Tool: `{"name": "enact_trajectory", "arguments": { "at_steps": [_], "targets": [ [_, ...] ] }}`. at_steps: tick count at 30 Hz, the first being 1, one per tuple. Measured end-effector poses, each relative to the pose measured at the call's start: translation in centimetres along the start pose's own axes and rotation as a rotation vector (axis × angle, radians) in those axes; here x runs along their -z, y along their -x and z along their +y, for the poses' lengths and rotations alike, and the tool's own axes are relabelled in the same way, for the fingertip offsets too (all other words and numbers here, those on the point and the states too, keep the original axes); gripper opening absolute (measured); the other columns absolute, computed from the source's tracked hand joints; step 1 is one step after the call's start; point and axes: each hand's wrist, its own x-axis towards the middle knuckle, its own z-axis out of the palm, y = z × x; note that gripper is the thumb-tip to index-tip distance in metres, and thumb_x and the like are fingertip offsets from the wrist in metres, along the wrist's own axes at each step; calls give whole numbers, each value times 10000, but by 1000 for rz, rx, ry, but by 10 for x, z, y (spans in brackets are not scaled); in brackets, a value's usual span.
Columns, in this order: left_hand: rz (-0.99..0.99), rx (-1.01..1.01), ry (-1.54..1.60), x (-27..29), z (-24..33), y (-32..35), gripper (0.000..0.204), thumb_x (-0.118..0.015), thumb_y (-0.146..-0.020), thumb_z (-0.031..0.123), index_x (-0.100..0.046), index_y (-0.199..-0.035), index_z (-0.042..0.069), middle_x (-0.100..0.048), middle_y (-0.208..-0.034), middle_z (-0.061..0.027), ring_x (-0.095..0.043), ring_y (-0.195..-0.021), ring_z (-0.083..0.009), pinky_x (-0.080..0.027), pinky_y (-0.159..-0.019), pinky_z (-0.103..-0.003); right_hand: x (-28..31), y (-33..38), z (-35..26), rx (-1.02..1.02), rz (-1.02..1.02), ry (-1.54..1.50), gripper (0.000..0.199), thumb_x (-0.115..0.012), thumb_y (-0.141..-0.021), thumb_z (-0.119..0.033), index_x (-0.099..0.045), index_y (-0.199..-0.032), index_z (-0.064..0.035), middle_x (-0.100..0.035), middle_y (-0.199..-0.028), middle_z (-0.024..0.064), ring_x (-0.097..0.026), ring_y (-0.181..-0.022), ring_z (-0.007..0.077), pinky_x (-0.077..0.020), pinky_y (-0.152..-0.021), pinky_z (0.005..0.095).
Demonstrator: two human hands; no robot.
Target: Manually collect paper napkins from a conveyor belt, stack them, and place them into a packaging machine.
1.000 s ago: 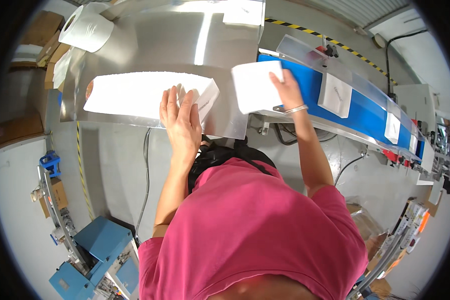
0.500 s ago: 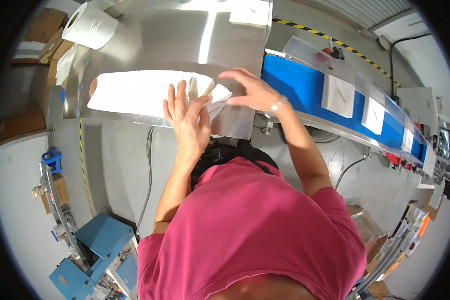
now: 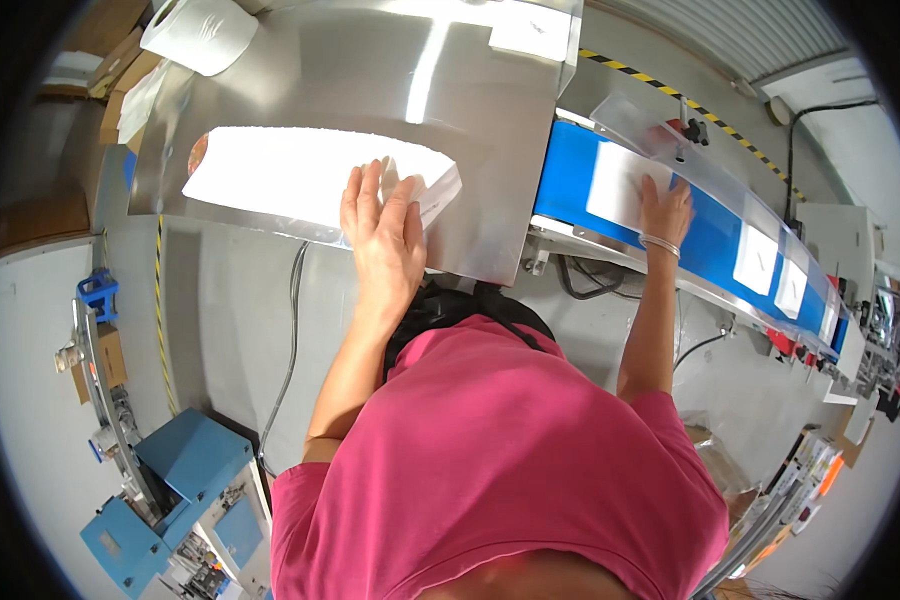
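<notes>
Here the left hand (image 3: 382, 235) is lying flat, palm down, on the right end of a stack of white sheets (image 3: 300, 178) that is resting on the steel table (image 3: 390, 80). Its fingers (image 3: 365, 195) are stretched out and slightly spread, pressing on the paper rather than gripping it; the corner of the top sheet is sticking out to the right of the fingertips, near the table's front edge, while the rest of the stack is running away to the left, glaring bright under the light.

The right hand (image 3: 662, 212) is reaching out to the blue conveyor belt (image 3: 715, 245) and resting on the near right edge of a white sheet (image 3: 620, 185) lying flat on it. Its fingers (image 3: 660, 192) are extended over the sheet's right margin, open and not clenched, so most of the paper is lying to their left. A thin bracelet (image 3: 660, 243) is circling the wrist.

Further along the belt two more white sheets (image 3: 760, 258) are lying well apart from the hand. A clear plastic guard (image 3: 670, 135) is running along the belt's far side. A roll of white paper (image 3: 198, 30) is sitting at the table's far left corner.
</notes>
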Motion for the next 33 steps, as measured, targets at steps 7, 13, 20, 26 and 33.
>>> {"name": "enact_trajectory", "arguments": {
  "at_steps": [7, 13, 20, 26, 33],
  "targets": [
    [-49, -42, -14, 3, -3, -1, 283, -639, -781, 8, -668, -1037, 125, -394, -1413, -149, -286, -1349, -389, -235, -1082, -507, 64, 0, -166, 392, -1025, -934, 552, -764, -736, -199, -536, -1232, -119, -506, -1261, 99, -488, -1178, 256, -431, -960, 378],
    [-87, 7, -7, 11, 5, -8, 382, -674, -777, 86, -606, -1153, 85, -330, -1445, -207, -204, -1384, -412, -118, -1100, -553, 27, 16, -184, 609, -1046, -989, 402, -715, -813, -208, -537, -1128, -33, -540, -1152, 82, -515, -1068, 176, -432, -911, 310],
    [7, 2, -22, 7, -16, -5, 309, -616, -822, 7, -622, -1129, 42, -445, -1346, -202, -367, -1279, -414, -302, -1049, -509, 13, 9, -66, -375, -550, -622, 370, -660, -861, -361, -583, -921, -4, -565, -765, 76, -494, -696, 132, -441, -641, 284],
    [31, -3, -33, 5, -17, -5, 293, -615, -820, -8, -648, -1095, 86, -468, -1338, -175, -384, -1286, -395, -364, -1021, -475, 27, -5, -49, 202, 136, 17, 470, -738, -757, -257, -552, -1127, -37, -608, -1075, 172, -580, -922, 371, -463, -817, 428],
    [-17, -88, -90, 8, -16, -7, 280, -625, -762, -4, -687, -1017, 96, -473, -1343, -151, -362, -1299, -383, -236, -1062, -544, 47, 8, -207, 415, -1064, -1035, 511, -769, -736, -129, -529, -1187, -117, -559, -1124, 39, -530, -1021, 181, -465, -882, 317]
  ]
}}
